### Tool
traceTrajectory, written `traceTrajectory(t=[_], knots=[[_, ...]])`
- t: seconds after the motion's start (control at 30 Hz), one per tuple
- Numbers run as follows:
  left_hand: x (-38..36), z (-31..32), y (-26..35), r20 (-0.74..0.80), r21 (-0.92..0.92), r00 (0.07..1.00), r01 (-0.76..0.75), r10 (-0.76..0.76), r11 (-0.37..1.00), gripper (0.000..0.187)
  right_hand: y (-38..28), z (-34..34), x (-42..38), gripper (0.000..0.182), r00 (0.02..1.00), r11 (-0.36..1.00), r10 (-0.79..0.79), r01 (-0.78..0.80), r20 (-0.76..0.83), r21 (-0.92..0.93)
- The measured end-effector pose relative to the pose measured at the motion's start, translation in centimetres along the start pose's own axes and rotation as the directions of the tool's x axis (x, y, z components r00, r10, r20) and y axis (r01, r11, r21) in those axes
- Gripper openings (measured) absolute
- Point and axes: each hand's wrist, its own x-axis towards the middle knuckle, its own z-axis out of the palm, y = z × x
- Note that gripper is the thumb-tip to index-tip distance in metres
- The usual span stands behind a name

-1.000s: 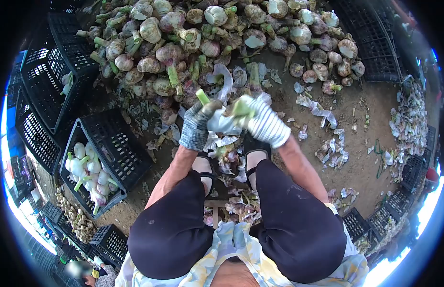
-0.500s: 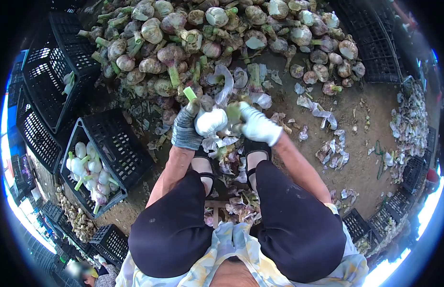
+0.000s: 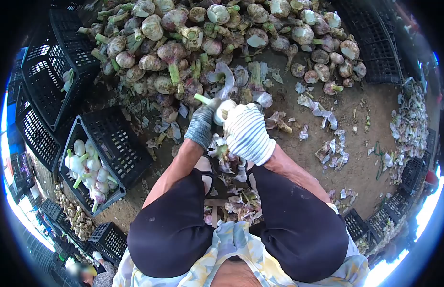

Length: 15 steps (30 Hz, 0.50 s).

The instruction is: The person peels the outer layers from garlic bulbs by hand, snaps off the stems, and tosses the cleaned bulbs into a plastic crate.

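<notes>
In the middle of the head view I hold a peeled white garlic bulb (image 3: 223, 111), its cut green stem (image 3: 202, 99) pointing up to the left. My left hand (image 3: 203, 123), in a grey striped glove, is closed round the bulb's stem side. My right hand (image 3: 249, 132), in a white striped glove, is closed over the bulb's right side, with its fingertips largely hidden. Just beyond the hands lies the heap of unpeeled garlic (image 3: 172, 52). A long strip of garlic skin (image 3: 227, 81) rests on the near side of this heap.
At the left, a black crate (image 3: 118, 138) holds several peeled garlic bulbs (image 3: 86, 165). More black crates (image 3: 52, 71) are stacked behind it, and another crate (image 3: 375, 52) stands at the far right. Loose skins (image 3: 334, 148) litter the ground. Another person (image 3: 105, 273) shows at lower left.
My right hand has moved left onto the bulb, from a blurred position beside it. My left hand has shifted right with the bulb, and the stem now tilts further left.
</notes>
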Motion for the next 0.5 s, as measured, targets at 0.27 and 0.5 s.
traceTrajectory(t=[0.27, 0.5], knots=[[0.1, -0.7, -0.1, 0.093, -0.335, 0.981, -0.129, 0.169, 0.933, 0.032, 2.4, 1.5, -1.8, 0.061, 0.827, 0.154, 0.460, -0.432, 0.322, 0.889], [-1.3, 0.4, 0.8, 0.024, -0.138, 0.935, -0.348, 0.355, 0.927, 0.028, 0.3, 2.9, -0.1, 0.027, 0.960, 0.919, 0.280, -0.274, 0.021, 0.282]])
